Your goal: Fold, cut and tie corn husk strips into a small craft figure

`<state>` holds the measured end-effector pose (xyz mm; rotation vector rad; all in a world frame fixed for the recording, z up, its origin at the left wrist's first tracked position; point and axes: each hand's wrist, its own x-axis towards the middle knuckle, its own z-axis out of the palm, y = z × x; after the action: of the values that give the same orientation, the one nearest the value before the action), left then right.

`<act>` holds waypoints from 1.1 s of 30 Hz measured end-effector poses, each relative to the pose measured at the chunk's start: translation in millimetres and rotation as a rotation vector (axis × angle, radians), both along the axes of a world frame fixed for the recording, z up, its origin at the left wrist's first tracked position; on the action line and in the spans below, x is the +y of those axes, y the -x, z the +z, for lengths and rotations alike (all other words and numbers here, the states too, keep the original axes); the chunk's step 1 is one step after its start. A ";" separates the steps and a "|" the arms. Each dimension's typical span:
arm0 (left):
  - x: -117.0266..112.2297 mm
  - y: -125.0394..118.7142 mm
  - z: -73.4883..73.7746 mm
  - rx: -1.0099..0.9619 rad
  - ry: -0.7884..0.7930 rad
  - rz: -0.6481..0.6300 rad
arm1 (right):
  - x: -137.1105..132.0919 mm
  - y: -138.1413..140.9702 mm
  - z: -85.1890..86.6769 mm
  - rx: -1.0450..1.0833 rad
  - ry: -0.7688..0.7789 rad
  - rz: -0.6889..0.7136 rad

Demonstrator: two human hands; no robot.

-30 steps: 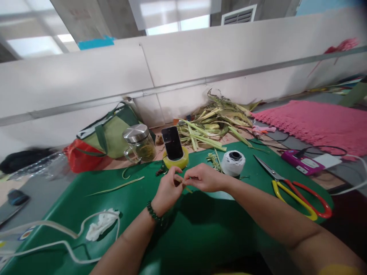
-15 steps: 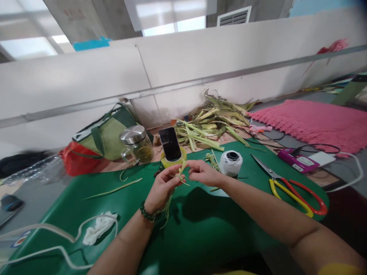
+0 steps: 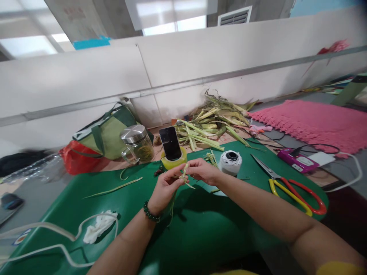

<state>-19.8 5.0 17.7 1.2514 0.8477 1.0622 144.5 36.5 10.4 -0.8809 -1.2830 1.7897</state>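
Observation:
Pale green plant strips (image 3: 184,175), knotted or plaited together at one spot, are pinched between my two hands above the green table. My left hand (image 3: 164,189), with a dark beaded bracelet (image 3: 149,214) at the wrist, grips the piece from the left, and loose strip ends hang below it. My right hand (image 3: 203,171) has its thumb and fingers closed on the piece from the right. The fingertips partly hide the knot. Just behind the hands, a phone (image 3: 170,143) leans upright in a roll of yellow tape (image 3: 173,162).
Right of my hands stands a spool of white thread (image 3: 230,163); large scissors (image 3: 282,183) lie farther right. Behind are piled husks and stalks (image 3: 215,118), a lidded glass mug (image 3: 137,145) and a green bag (image 3: 106,135). Crumpled tissue (image 3: 100,227) lies on the green tabletop (image 3: 126,194).
My right hand's fingers have closed onto the strips, where the index finger was stretched out before. Both hands have shifted slightly, and the strip end on top now looks shorter and bunched.

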 end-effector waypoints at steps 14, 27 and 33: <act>-0.7 -2.0 -4.8 0.227 -0.261 0.137 | -1.7 4.5 0.5 -0.101 -0.154 -0.137; -3.5 -1.0 -6.3 0.299 -0.458 0.157 | -2.7 5.5 -2.2 -0.134 -0.110 -0.111; -4.4 -1.3 -4.9 0.305 -0.471 0.170 | -3.6 5.4 -2.9 -0.124 -0.114 -0.112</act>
<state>-18.5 0.6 12.8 1.7950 0.9796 1.2735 139.1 32.9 7.5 -0.9920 -1.3723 1.5803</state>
